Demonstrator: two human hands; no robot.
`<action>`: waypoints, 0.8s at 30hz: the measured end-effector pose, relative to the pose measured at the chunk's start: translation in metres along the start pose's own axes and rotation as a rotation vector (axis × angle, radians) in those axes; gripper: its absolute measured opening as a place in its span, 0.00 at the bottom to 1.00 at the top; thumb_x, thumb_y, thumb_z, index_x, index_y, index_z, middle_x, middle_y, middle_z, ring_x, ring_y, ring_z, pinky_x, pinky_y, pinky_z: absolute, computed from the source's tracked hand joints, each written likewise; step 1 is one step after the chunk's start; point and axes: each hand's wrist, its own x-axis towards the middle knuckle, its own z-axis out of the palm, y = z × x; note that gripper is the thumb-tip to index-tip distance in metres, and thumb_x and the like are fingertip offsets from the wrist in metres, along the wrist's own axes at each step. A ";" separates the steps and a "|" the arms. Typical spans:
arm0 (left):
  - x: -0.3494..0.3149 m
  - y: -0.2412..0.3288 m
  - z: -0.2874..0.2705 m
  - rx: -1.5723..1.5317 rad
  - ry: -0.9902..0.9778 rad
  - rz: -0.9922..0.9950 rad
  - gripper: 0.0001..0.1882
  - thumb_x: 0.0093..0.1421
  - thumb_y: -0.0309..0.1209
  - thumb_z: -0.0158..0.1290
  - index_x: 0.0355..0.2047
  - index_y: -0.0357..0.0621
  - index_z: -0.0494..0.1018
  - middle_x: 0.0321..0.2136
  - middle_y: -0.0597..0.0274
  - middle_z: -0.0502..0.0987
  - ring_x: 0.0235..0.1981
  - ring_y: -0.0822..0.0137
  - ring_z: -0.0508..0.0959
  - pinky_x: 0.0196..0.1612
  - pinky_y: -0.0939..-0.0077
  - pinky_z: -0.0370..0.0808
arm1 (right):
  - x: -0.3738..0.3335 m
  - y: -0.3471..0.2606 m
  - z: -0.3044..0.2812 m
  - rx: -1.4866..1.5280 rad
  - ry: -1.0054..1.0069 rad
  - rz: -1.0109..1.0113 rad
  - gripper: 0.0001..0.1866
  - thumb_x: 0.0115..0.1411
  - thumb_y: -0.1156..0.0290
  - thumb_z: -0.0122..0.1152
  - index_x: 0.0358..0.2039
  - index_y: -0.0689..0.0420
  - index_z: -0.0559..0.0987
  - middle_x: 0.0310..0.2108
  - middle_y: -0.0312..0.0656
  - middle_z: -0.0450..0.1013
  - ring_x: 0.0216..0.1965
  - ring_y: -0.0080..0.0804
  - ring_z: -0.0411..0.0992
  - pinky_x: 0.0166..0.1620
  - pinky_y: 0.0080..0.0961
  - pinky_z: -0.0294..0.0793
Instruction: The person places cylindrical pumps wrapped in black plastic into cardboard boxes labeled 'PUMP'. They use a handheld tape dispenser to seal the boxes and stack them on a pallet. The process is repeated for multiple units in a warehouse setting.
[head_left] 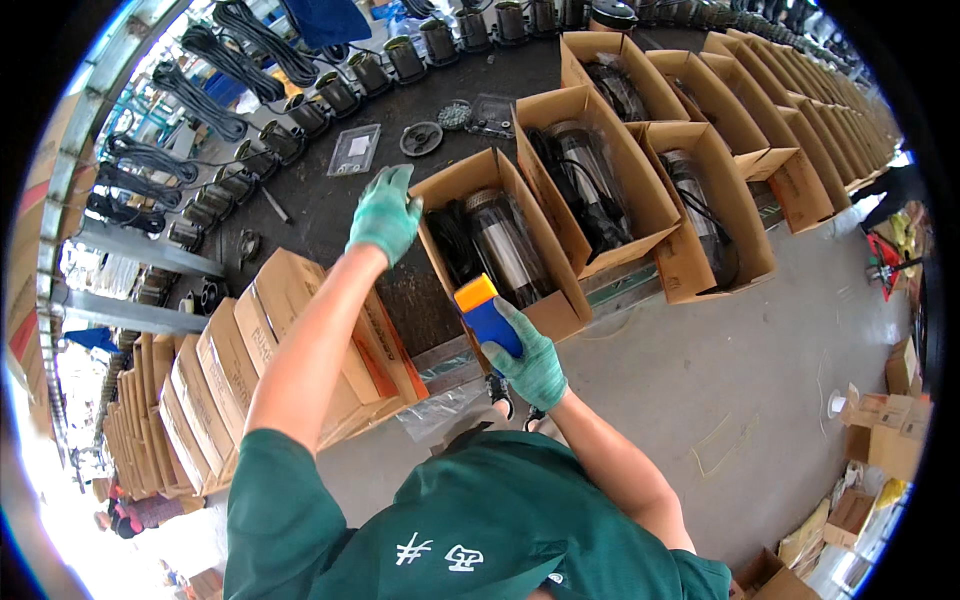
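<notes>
My right hand [534, 368], in a green glove, is closed around a blue handheld tool with an orange end [492, 322], whose exact kind I cannot make out. The tool is at the near left side of an open brown carton [556, 322]. Inside that carton lie a bagged steel cylinder, apparently a pump [512, 255], and a coiled black cable [452, 250]. Beside the carton's far left corner is my left hand [385, 218], also gloved in green. Its fingers are stretched out and nothing shows in them; whether it touches the carton I cannot tell.
Closed cartons [287, 290] stand in a row to the left. More open cartons [618, 215] with bagged pumps line the bench's right. A clear plastic tray [354, 150] and a round metal part [421, 139] lie on the dark bench. Several metal housings with cables [337, 92] stand behind.
</notes>
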 end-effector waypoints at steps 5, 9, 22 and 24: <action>0.077 -0.021 0.023 0.083 -0.679 0.160 0.28 0.66 0.44 0.59 0.60 0.40 0.73 0.53 0.41 0.81 0.55 0.42 0.81 0.57 0.51 0.77 | 0.015 -0.007 0.009 0.019 0.042 0.061 0.37 0.65 0.67 0.71 0.73 0.44 0.68 0.48 0.52 0.83 0.48 0.37 0.83 0.54 0.35 0.81; 0.093 0.025 0.027 0.259 -1.064 0.380 0.27 0.66 0.49 0.60 0.55 0.39 0.79 0.50 0.46 0.84 0.51 0.47 0.83 0.54 0.53 0.79 | 0.015 -0.014 0.004 -0.023 0.069 0.139 0.37 0.65 0.68 0.71 0.73 0.46 0.68 0.49 0.51 0.82 0.48 0.32 0.81 0.53 0.35 0.82; 0.133 -0.014 0.096 -0.261 -1.603 -0.069 0.24 0.76 0.45 0.50 0.39 0.35 0.84 0.33 0.53 0.88 0.31 0.61 0.88 0.33 0.66 0.87 | 0.014 -0.021 0.015 -0.019 0.119 0.259 0.38 0.65 0.67 0.72 0.73 0.52 0.67 0.56 0.48 0.78 0.55 0.35 0.77 0.61 0.36 0.76; 0.130 -0.018 0.105 -0.265 -1.617 -0.100 0.22 0.77 0.42 0.48 0.42 0.32 0.82 0.34 0.50 0.87 0.34 0.59 0.89 0.35 0.63 0.88 | 0.011 -0.017 0.017 -0.051 0.129 0.230 0.38 0.65 0.66 0.72 0.72 0.52 0.67 0.56 0.49 0.78 0.55 0.36 0.77 0.61 0.37 0.76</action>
